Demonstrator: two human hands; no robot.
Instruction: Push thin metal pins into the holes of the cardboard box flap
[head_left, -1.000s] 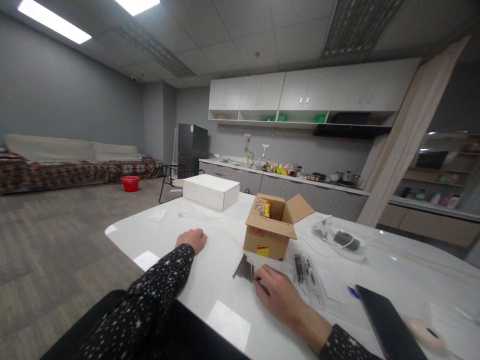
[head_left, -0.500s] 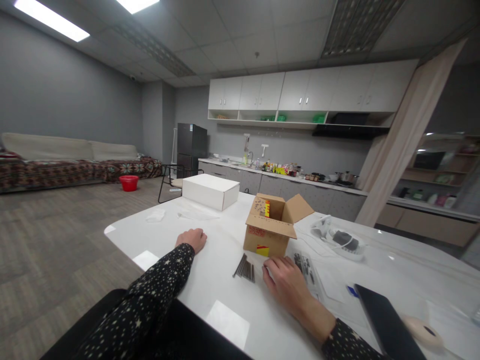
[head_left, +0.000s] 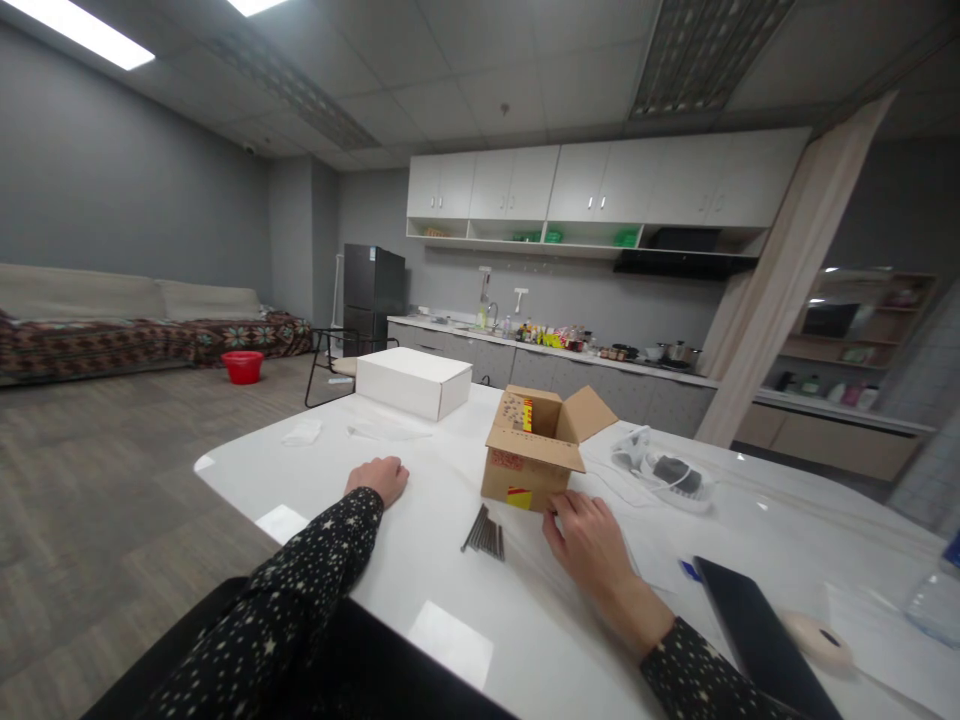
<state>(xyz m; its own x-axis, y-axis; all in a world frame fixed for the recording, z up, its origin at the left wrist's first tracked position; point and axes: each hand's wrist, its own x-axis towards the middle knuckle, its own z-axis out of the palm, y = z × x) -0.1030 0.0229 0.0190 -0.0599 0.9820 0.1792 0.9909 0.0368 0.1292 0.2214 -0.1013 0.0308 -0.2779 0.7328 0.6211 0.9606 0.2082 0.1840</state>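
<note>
Right hand [head_left: 589, 535] shifted from metal nails [head_left: 484, 533] to cardboard box [head_left: 536, 462].

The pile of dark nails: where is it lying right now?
In the head view, the pile of nails lies on the white table, just left of the right hand, before the open cardboard box.
</note>
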